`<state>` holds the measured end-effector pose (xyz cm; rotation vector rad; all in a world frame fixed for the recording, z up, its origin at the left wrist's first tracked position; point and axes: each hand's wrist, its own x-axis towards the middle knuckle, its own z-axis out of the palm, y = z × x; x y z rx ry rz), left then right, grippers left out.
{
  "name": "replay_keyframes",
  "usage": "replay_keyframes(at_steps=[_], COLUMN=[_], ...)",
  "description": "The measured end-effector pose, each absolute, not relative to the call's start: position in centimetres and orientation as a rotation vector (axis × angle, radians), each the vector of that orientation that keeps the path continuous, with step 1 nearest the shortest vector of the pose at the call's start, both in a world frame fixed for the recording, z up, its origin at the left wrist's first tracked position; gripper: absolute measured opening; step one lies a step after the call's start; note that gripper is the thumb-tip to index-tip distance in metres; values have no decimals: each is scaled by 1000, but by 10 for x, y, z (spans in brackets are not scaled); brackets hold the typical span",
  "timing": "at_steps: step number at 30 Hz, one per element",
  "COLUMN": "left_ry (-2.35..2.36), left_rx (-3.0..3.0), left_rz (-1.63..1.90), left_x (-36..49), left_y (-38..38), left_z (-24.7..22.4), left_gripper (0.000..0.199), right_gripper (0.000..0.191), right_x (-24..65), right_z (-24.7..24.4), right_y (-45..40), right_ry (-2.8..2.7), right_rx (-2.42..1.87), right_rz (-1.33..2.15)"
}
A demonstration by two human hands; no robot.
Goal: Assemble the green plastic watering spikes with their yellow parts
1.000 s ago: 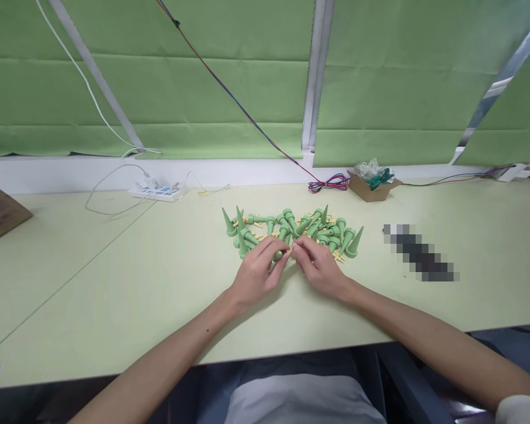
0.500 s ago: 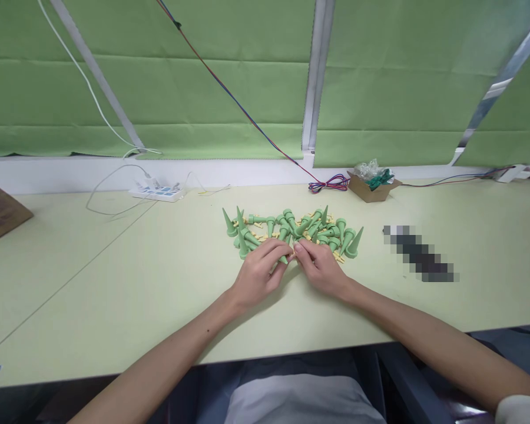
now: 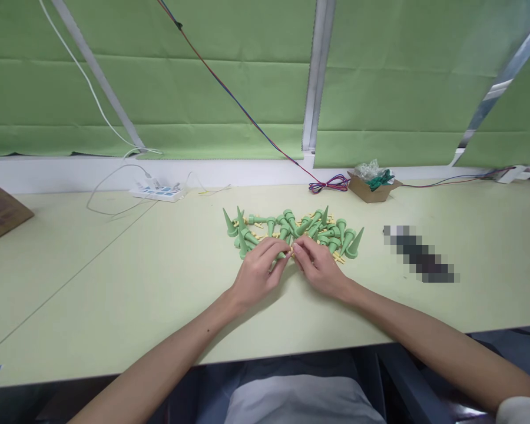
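Note:
My left hand (image 3: 257,270) is closed in a pinch, with a bit of a green plastic watering spike showing between its fingers. Fingertip to fingertip with it, my right hand (image 3: 321,266) pinches a small yellow valve (image 3: 290,252). The fingers cover most of both parts, so I cannot tell how far they are joined. Just beyond my hands lies a pile of green watering spikes (image 3: 288,218), cone-shaped with round caps. Small yellow valves (image 3: 338,257) are scattered among them. A few spikes stand on their caps, including one (image 3: 355,244) at the right end.
On the pale table (image 3: 159,306), a small cardboard box (image 3: 370,191) with clear plastic and green material sits at the back, beside coiled wire (image 3: 329,184). A power strip (image 3: 156,192) is back left, a brown object (image 3: 2,212) far left. A pixelated dark item (image 3: 419,254) lies right.
The fingers of my left hand have shifted slightly, and the yellow valve between the fingertips shows more now. Less of the green spike shows below them. The pile is unchanged.

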<state>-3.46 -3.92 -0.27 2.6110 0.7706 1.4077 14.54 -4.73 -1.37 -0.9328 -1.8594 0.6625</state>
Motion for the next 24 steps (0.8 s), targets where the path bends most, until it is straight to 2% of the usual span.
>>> replay_keyframes(at_steps=[10, 18, 24], left_ry=[743, 667, 668], left_rx=[2600, 2661, 2676], left_rz=[1382, 1368, 1356], left_x=[-35, -36, -36], left_y=[-39, -38, -38], left_z=[-2, -5, -5], left_gripper=[21, 28, 26], right_gripper=[24, 35, 38], right_x=[145, 145, 144], right_z=[-11, -11, -11], right_y=[-47, -47, -47], right_ry=[-1863, -1862, -1865], right_rx=[-938, -1010, -1012], right_rz=[624, 646, 656])
